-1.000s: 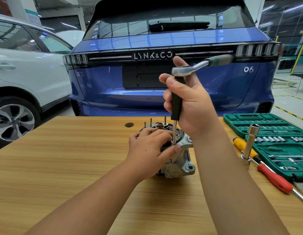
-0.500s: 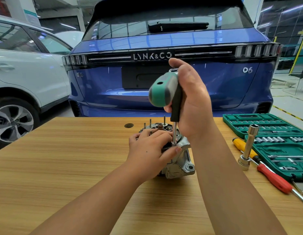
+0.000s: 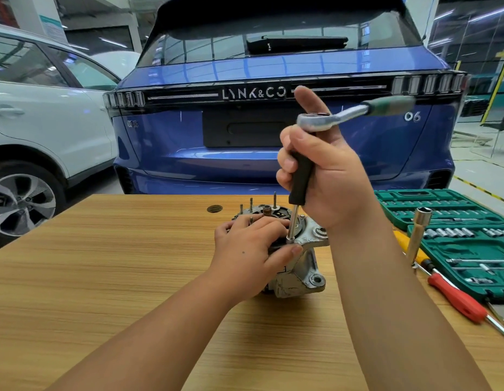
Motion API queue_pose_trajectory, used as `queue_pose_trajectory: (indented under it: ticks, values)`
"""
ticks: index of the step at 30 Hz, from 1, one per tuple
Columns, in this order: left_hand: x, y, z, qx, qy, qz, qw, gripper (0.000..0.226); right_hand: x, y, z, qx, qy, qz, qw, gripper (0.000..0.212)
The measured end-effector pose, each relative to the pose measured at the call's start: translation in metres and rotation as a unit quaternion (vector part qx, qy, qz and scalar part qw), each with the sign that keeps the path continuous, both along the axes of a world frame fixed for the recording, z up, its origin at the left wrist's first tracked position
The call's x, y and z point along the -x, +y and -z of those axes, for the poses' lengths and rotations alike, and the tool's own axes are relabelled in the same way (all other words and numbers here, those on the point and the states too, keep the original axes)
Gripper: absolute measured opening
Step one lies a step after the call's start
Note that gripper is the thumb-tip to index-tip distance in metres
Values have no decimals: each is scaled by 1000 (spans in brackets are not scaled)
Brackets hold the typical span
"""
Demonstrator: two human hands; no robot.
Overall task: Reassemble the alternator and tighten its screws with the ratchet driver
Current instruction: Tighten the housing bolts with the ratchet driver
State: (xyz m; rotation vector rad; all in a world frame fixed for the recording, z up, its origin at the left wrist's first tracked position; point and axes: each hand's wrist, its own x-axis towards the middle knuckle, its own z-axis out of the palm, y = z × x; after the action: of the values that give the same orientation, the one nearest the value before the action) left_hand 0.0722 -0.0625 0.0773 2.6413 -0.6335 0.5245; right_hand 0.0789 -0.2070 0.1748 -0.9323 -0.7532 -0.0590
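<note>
- The wooden table (image 3: 89,277) fills the lower half of the frame, with a blue car's tail behind it across the top and a white car at the upper left.
- The green socket case (image 3: 454,238) lies open at the right edge, with a loose socket extension (image 3: 418,232) leaning by it and a red-handled screwdriver (image 3: 454,296) just in front.
- The alternator (image 3: 297,258) stands on the table at the centre of the frame, housing upright, several thin studs rising from its far rim.
- My left hand (image 3: 250,255) rests on top of the alternator, fingers curled over the black cover and thumb pressed along its near edge, holding it down.
- My right hand (image 3: 327,176) sits above it, right of centre, fingers wrapped round the black grip of the extension shaft, index finger raised clear.
- The ratchet driver (image 3: 315,121) crowns that shaft; its green handle points to the upper right, blurred.
- The socket at the shaft's foot meets a screw (image 3: 289,239) on the housing's near right rim, just beside my left thumb.
- I judge this to be mid-tightening, and to do it well I should keep the shaft plumb over the screw so the socket does not ride off.
- I should bear down lightly, brace the housing hard with the left, and keep that thumb clear of the socket.
- I cannot tell how far the screw is seated.
</note>
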Motion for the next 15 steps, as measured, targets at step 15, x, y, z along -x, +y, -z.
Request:
queue_pose_trajectory:
  ticks: [15]
  values:
    - [0,-3,2,-3,-13,-7,1000,60,0,7,0,8,-9,36,999,32]
